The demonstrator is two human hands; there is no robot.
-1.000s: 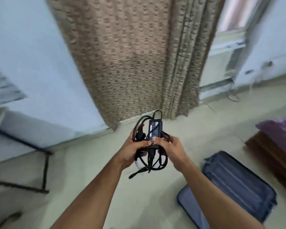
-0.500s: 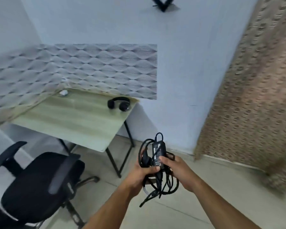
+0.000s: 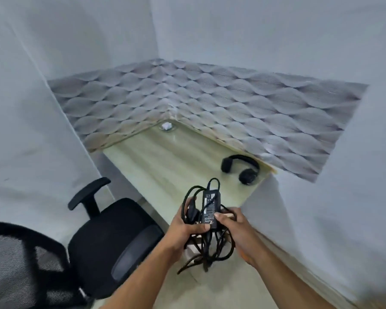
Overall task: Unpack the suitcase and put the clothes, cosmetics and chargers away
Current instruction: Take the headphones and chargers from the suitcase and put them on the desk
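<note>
A black laptop charger point(image 3: 211, 208), a power brick with its cables bundled in loops, is held in front of me over the near edge of a light wooden desk point(image 3: 165, 161). My left hand point(image 3: 185, 228) grips the brick and cables from the left, thumb across the front. My right hand point(image 3: 239, 230) holds the bundle from the right, thumb on the brick. Loose cable ends hang below both hands. The suitcase is out of view.
Black headphones point(image 3: 241, 169) lie on the desk's right end. A small white object point(image 3: 166, 126) sits in the desk's far corner. A black office chair point(image 3: 112, 228) stands left of the desk. Walls with patterned grey paper close the corner.
My view has swung left from the curtain and suitcase to the corner desk, which is now closer. Both hands keep the same hold on the charger.
</note>
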